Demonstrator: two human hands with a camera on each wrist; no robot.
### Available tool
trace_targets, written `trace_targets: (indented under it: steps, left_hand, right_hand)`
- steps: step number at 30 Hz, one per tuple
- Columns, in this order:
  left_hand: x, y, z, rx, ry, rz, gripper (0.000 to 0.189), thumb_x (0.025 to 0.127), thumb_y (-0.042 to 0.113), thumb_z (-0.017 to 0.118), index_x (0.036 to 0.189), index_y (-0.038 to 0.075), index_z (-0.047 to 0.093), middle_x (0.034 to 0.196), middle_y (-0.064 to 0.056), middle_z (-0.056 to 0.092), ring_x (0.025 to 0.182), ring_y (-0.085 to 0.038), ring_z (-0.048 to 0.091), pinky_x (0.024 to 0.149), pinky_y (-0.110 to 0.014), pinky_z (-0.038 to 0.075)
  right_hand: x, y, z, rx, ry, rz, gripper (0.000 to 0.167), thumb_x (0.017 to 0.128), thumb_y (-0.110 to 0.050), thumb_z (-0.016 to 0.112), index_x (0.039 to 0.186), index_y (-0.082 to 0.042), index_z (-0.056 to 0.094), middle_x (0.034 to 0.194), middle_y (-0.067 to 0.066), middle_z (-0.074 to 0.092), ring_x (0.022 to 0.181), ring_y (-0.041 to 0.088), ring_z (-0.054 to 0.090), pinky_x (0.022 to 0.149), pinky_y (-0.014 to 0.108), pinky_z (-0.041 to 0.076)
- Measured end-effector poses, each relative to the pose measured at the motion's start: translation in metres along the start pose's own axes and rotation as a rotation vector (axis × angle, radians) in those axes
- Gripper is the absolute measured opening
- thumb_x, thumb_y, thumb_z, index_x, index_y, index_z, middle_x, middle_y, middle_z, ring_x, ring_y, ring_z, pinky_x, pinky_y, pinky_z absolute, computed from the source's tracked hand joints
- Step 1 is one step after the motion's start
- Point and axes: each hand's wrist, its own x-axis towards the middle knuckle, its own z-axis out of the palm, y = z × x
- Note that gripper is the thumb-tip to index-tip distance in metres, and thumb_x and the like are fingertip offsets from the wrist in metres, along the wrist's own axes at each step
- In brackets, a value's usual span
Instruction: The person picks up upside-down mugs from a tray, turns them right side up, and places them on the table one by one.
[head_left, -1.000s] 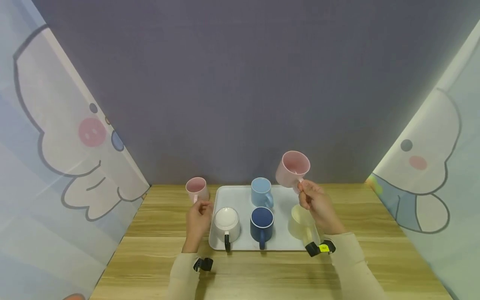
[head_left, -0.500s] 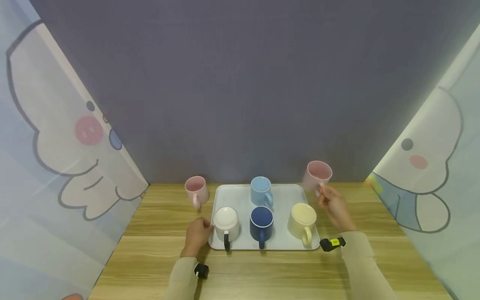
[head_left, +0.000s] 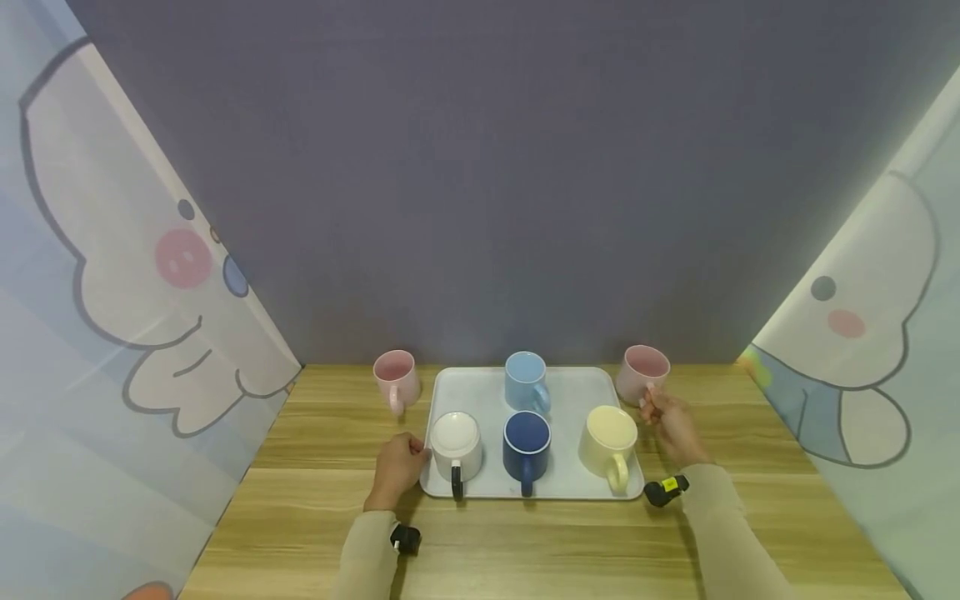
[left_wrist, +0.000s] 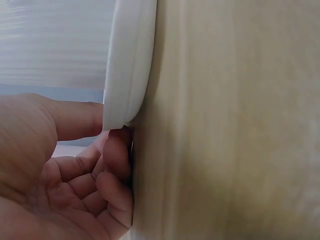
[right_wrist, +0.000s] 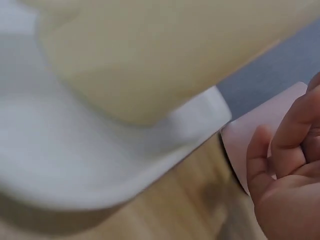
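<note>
My left hand (head_left: 397, 468) is at the left edge of a white tray (head_left: 474, 388); in the left wrist view its thumb lies on the tray's rim (left_wrist: 129, 55) and the curled fingers sit under it. By the tray's far right corner, my right hand (head_left: 675, 427) grips the handle of a pink mug (head_left: 636, 385), which stands upright on the table. Another pink mug (head_left: 399, 388) is left of the tray, its handle towards me. On the tray are a light blue mug (head_left: 523, 387), a navy mug (head_left: 527, 462), a pale yellow mug (head_left: 600, 458) and a white mug with a black handle (head_left: 459, 458).
The wooden table (head_left: 510, 546) runs back to a dark grey wall (head_left: 480, 183). Cartoon-printed panels (head_left: 90, 333) slope along both sides. The white and yellow mugs appear bottom up, with handles towards the tray's near edge.
My right hand has carried its pink mug from above the tray rightwards and down to the table. My left hand has left the other pink mug's handle and moved nearer to the tray's left rim.
</note>
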Motion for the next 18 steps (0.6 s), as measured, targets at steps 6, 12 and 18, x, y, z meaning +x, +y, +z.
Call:
trace_targets:
  steps: [6, 12, 18]
  left_hand:
    - [-0.0008, 0.0003, -0.0003, -0.009, -0.003, -0.008, 0.012, 0.086, 0.013, 0.074, 0.085, 0.003, 0.068, 0.076, -0.006, 0.067, 0.068, -0.017, 0.058, 0.061, -0.031, 0.048]
    - [-0.0018, 0.0033, -0.0023, -0.019, -0.011, -0.020, 0.012, 0.087, 0.013, 0.073, 0.086, 0.002, 0.068, 0.075, -0.007, 0.065, 0.068, -0.017, 0.058, 0.060, -0.030, 0.047]
    - [-0.0020, 0.0044, -0.0024, -0.020, -0.015, -0.022, 0.013, 0.088, 0.013, 0.073, 0.086, 0.002, 0.068, 0.076, -0.007, 0.065, 0.068, -0.018, 0.057, 0.061, -0.030, 0.047]
  right_hand:
    - [0.0031, 0.0054, -0.0011, 0.000, 0.013, 0.018, 0.031, 0.111, -0.022, 0.043, 0.087, -0.011, 0.061, 0.070, -0.007, 0.057, 0.063, 0.005, 0.053, 0.063, 0.018, 0.044]
    - [0.0038, 0.0021, -0.0010, 0.006, 0.008, 0.049, 0.031, 0.110, -0.024, 0.046, 0.087, -0.010, 0.061, 0.071, -0.006, 0.059, 0.061, 0.004, 0.054, 0.060, 0.017, 0.045]
    - [0.0011, -0.0017, -0.0013, -0.027, 0.000, 0.075, 0.031, 0.111, -0.025, 0.044, 0.089, -0.011, 0.060, 0.070, -0.007, 0.059, 0.061, 0.004, 0.055, 0.060, 0.017, 0.046]
